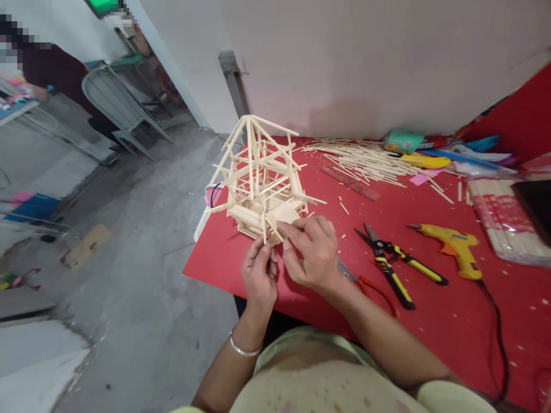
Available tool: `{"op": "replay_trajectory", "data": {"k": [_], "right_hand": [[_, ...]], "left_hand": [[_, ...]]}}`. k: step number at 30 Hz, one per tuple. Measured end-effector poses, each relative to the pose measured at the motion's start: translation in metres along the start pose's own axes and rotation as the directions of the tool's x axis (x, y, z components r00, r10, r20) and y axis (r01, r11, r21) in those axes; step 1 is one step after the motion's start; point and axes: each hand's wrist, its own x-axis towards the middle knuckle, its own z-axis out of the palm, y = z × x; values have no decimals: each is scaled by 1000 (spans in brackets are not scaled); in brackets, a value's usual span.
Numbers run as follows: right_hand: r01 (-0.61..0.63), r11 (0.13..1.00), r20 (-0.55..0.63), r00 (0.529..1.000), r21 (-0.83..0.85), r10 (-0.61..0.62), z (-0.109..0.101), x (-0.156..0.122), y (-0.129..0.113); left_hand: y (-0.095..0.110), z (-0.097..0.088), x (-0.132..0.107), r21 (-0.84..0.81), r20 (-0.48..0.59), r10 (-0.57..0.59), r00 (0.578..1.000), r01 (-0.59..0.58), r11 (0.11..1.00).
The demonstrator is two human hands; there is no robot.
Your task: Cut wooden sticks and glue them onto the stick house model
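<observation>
A small house model (253, 172) built of thin wooden sticks, with a peaked open frame on top, stands at the left corner of the red table. A slatted stick panel (283, 213) slants out on its near side. My left hand (260, 272) is closed at the model's front, thumb and fingers pinching the low end of a stick there. Beside it, my right hand (314, 249) is closed with thumb and forefinger at a short stick along the panel's lower edge. The fingers partly hide the contact points.
Right of my hands lie red-handled scissors (365, 284), yellow-black cutters (383, 252) and a corded yellow glue gun (451, 241). Behind are a ruler (350, 182), loose sticks (365, 158) and a bagged stick bundle (499, 221). A wall backs the red table (224, 258). A person (60, 74) is at far left.
</observation>
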Motion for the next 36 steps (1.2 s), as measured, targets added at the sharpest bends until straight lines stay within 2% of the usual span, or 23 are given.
{"op": "replay_trajectory", "data": {"k": [2, 3, 4, 5, 7, 9, 10, 11, 13, 14, 15, 16, 18, 20, 21, 23, 24, 26, 31, 36], "right_hand": [[-22, 999, -33, 999, 40, 23, -2, -7, 1], [-32, 998, -37, 999, 49, 34, -3, -10, 2], [-42, 998, -35, 998, 54, 44, -3, -13, 2], [-49, 997, -32, 998, 57, 51, -4, -15, 2], [-62, 996, -23, 998, 71, 63, -4, -19, 2], [-78, 991, -8, 997, 113, 79, -4, -21, 0], [-94, 984, -3, 995, 153, 95, -5, -22, -1], [-123, 971, 7, 992, 206, 124, -5, -23, -2], [-236, 911, 44, 971, 338, 235, -6, -25, -4], [-324, 850, 88, 944, 415, 317, -7, -26, -4], [-425, 759, 155, 901, 493, 405, -7, -27, -4], [-530, 635, 248, 841, 562, 481, -7, -27, -3], [-695, 317, 466, 687, 645, 558, -6, -27, 1], [-774, -3, 659, 538, 634, 526, -1, -25, 6], [-787, -128, 727, 478, 604, 494, 1, -24, 9], [-788, -285, 808, 404, 545, 429, 7, -21, 13], [-787, -321, 827, 389, 527, 406, 9, -19, 15], [-784, -339, 837, 388, 520, 385, 12, -17, 16], [-823, -295, 853, 373, 486, 366, 17, -17, 14], [-808, -325, 857, 384, 492, 344, 22, -18, 13]], "left_hand": [[-1, -2, -2, 52, 4, 65, 998, -65, 997], [-1, -3, -4, 103, -7, 133, 991, -131, 986], [0, -5, -6, 174, -20, 228, 973, -221, 960], [1, -7, -8, 258, -18, 348, 937, -332, 907], [5, -12, -9, 442, 59, 589, 806, -550, 709], [13, -19, -5, 559, 243, 731, 638, -708, 432], [18, -22, -1, 594, 348, 751, 561, -752, 287], [24, -24, 4, 594, 445, 768, 461, -794, 132], [36, -28, 15, 554, 608, 720, 336, -829, -81], [42, -28, 20, 511, 672, 685, 280, -845, -156], [48, -28, 25, 473, 732, 636, 245, -855, -214], [54, -28, 30, 427, 793, 570, 214, -863, -270], [63, -26, 37, 351, 877, 445, 180, -872, -341], [68, -25, 43, 306, 919, 356, 169, -876, -373], [70, -24, 45, 290, 933, 319, 169, -877, -383], [72, -22, 48, 264, 949, 271, 161, -876, -404], [72, -22, 50, 249, 955, 253, 152, -874, -416], [71, -23, 52, 237, 961, 239, 141, -865, -441], [68, -30, 53, 274, 953, 247, 175, -843, -462], [65, -33, 53, 287, 948, 263, 181, -845, -451]]}}
